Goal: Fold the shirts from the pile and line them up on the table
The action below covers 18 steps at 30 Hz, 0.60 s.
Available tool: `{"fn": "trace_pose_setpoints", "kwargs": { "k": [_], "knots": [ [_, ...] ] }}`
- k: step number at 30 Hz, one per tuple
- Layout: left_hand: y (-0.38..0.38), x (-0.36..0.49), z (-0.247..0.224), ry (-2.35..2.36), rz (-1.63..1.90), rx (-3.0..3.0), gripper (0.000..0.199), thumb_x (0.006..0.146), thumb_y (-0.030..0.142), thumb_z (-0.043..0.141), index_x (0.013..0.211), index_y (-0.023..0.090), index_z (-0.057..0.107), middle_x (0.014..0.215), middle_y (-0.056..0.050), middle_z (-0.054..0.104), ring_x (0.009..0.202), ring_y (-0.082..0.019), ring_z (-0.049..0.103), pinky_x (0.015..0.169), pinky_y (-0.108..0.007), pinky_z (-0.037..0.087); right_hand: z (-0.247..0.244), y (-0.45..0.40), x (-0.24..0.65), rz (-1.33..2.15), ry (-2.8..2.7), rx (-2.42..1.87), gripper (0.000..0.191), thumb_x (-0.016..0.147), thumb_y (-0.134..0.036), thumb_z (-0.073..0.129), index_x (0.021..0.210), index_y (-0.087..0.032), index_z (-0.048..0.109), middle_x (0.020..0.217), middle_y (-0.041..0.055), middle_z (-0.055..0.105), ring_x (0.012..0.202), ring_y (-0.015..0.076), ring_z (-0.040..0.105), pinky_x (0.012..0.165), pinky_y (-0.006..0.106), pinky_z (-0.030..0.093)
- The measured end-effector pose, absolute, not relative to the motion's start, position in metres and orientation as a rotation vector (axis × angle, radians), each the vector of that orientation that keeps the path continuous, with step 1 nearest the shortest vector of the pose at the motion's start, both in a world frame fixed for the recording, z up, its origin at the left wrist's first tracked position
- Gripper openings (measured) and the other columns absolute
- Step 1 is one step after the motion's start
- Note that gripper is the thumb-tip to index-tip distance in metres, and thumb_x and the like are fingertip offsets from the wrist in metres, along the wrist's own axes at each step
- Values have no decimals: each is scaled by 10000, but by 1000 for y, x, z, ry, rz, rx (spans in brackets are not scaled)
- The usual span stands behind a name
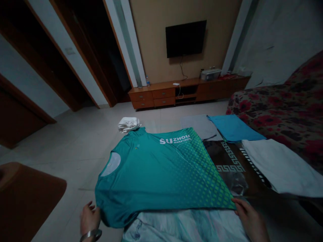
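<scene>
A teal T-shirt [153, 171] with white "SU ZHOU MARATHON" lettering and a green pattern toward its hem lies spread out in front of me, neck opening to the left. My left hand [90, 217], with a metal-banded watch at the wrist, is at the sleeve edge; its thumb and index finger look closed on the fabric, partly hidden there. At the hem's near corner, my right hand [248, 215] pinches the cloth between thumb and fingers. Pale blue-white patterned fabric [186, 225] shows below the shirt's near edge.
A crumpled white cloth [128, 124] sits beyond the shirt. To the right, a blue folded cloth [236, 127], a white folded cloth [282, 166] and a grey cloth [198, 126] lie on a dark patterned table [233, 158]. A floral sofa [275, 107] stands beyond; a brown seat [32, 195] is left.
</scene>
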<state>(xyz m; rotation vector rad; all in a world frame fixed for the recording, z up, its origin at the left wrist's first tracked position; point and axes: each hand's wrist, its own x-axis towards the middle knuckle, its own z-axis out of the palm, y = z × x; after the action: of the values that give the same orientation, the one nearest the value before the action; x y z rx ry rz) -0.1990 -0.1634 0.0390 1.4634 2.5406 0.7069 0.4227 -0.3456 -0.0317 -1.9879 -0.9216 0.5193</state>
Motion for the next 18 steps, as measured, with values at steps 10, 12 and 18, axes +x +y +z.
{"fn": "trace_pose_setpoints", "kwargs": {
  "k": [10,12,18],
  "knots": [
    [-23,103,93,1473,583,2166,254,842,353,403,912,236,618,993,-100,642,944,-239,615,838,-367,511,-33,-335,412,80,-1199,-2064,315,932,-341,379,974,-200,658,922,73,697,797,195,674,705,297,539],
    [3,179,92,1352,473,2220,216,851,312,448,884,229,645,985,-78,675,907,-196,631,811,-305,508,-37,-334,410,-1,-1214,-2096,298,948,-305,364,993,-214,645,908,60,689,767,178,669,669,272,530],
    [67,359,68,1326,190,2306,189,836,207,515,850,125,684,841,-93,707,836,-197,656,742,-279,472,-35,-323,411,-132,-1200,-2131,281,964,-237,344,990,-247,624,856,31,664,764,153,655,643,241,498]
  ]
}}
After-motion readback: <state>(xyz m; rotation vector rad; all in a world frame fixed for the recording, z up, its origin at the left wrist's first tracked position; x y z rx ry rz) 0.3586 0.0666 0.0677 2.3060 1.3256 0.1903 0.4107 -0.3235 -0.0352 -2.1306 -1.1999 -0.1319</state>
